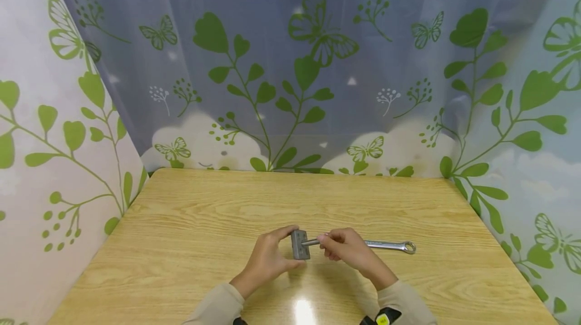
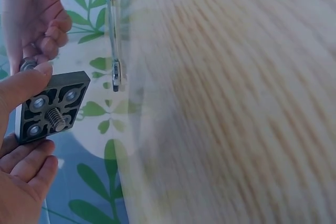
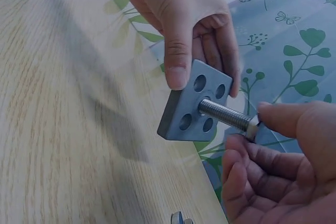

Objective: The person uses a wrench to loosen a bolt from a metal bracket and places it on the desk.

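Note:
My left hand (image 1: 268, 255) grips a square grey metal plate (image 1: 300, 245) by opposite edges, thumb on one side and fingers on the other. Round holes sit near the plate's corners. Through its centre runs a threaded bolt (image 3: 226, 115); in the left wrist view the bolt's tip (image 2: 56, 119) pokes out of the ribbed far face. My right hand (image 1: 350, 250) pinches the hex head (image 3: 253, 128) between thumb and fingers. A long stretch of thread shows between head and plate. Both hands hold the pieces just above the table.
A chrome combination wrench (image 1: 390, 246) lies on the wood-grain table (image 1: 204, 224) behind and right of my right hand, partly hidden by it. Patterned curtains (image 1: 272, 113) with green leaves and butterflies close off the back and sides.

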Demonstrator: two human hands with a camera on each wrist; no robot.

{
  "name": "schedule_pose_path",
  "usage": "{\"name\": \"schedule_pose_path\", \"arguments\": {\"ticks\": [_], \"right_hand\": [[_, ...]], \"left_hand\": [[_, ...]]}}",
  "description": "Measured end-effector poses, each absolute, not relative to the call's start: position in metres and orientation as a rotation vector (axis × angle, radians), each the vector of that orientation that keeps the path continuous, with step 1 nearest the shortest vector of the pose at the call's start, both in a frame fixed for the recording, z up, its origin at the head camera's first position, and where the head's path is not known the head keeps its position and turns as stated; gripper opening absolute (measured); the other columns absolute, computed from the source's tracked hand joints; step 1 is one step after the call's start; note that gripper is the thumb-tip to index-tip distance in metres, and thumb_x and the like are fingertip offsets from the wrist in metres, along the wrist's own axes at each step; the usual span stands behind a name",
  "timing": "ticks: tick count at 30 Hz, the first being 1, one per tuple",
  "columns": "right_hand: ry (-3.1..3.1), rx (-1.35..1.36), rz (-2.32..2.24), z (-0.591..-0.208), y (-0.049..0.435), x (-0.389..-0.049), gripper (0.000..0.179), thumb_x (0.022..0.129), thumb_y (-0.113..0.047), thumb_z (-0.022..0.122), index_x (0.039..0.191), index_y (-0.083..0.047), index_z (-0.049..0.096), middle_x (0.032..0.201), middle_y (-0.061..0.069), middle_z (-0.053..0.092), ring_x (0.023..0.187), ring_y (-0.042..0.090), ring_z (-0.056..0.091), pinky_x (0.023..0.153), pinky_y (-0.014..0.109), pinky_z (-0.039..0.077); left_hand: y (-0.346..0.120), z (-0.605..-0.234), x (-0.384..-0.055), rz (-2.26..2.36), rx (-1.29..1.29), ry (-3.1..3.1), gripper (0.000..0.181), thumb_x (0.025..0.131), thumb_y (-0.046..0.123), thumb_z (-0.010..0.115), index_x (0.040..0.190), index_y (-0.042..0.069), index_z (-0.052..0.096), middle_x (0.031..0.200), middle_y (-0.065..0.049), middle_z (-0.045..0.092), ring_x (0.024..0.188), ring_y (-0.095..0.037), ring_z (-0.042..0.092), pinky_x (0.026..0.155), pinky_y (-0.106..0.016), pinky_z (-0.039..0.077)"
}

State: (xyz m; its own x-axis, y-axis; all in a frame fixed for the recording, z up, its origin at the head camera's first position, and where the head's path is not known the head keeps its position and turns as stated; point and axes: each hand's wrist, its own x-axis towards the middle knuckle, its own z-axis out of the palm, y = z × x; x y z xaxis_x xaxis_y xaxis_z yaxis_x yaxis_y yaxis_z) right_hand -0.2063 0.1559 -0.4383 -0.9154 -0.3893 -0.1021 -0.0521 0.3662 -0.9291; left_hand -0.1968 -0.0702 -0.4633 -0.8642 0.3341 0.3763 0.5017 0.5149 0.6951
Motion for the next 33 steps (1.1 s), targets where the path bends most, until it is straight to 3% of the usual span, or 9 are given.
{"name": "schedule_pose_path", "arguments": {"ticks": [7, 11, 24, 29, 33], "right_hand": [[2.405, -0.466, -1.535, -0.4353, 0.1562, -0.2065, 0.024, 0.091, -0.023, 0.067, 0.104, -0.003, 0.067, 0.088, 0.008, 0.063, 0.079, 0.02, 0.059, 0.069, 0.035, 0.054], [2.433, -0.53, -1.523, -0.4347, 0.1565, -0.2067, 0.025, 0.09, -0.018, 0.068, 0.109, -0.001, 0.065, 0.092, 0.006, 0.063, 0.083, 0.017, 0.058, 0.072, 0.028, 0.052], [2.418, -0.631, -1.53, -0.4366, 0.1583, -0.2073, 0.027, 0.091, -0.015, 0.067, 0.113, 0.0, 0.065, 0.096, 0.008, 0.064, 0.086, 0.018, 0.059, 0.072, 0.026, 0.055], [2.378, -0.524, -1.539, -0.4344, 0.1599, -0.207, 0.037, 0.094, -0.027, 0.063, 0.119, 0.0, 0.063, 0.103, 0.012, 0.066, 0.093, 0.021, 0.062, 0.082, 0.034, 0.056], [2.311, -0.462, -1.57, -0.4344, 0.1603, -0.2075, 0.043, 0.1, -0.033, 0.051, 0.112, 0.007, 0.063, 0.098, 0.018, 0.068, 0.089, 0.026, 0.065, 0.083, 0.044, 0.057]], "left_hand": [[-0.0709, -0.4675, -0.196, -1.255, -0.738, -2.588, 0.075, 0.065, 0.013, 0.089, 0.129, -0.005, 0.055, 0.123, -0.018, 0.063, 0.112, -0.031, 0.062, 0.097, -0.042, 0.051], [-0.0709, -0.4685, -0.1969, -1.253, -0.751, -2.598, 0.077, 0.065, 0.014, 0.089, 0.129, -0.007, 0.053, 0.122, -0.018, 0.063, 0.111, -0.031, 0.063, 0.097, -0.042, 0.051], [-0.0723, -0.467, -0.1972, -1.294, -0.764, -2.608, 0.069, 0.065, 0.012, 0.089, 0.124, -0.003, 0.057, 0.118, -0.018, 0.066, 0.109, -0.032, 0.064, 0.095, -0.045, 0.052], [-0.0722, -0.4663, -0.1965, -1.32, -0.716, -2.589, 0.067, 0.064, 0.012, 0.089, 0.123, -0.001, 0.059, 0.117, -0.016, 0.066, 0.108, -0.032, 0.064, 0.095, -0.045, 0.052], [-0.0715, -0.4664, -0.1964, -1.304, -0.699, -2.579, 0.066, 0.064, 0.012, 0.089, 0.122, 0.0, 0.06, 0.116, -0.016, 0.067, 0.106, -0.031, 0.065, 0.093, -0.044, 0.053]]}}
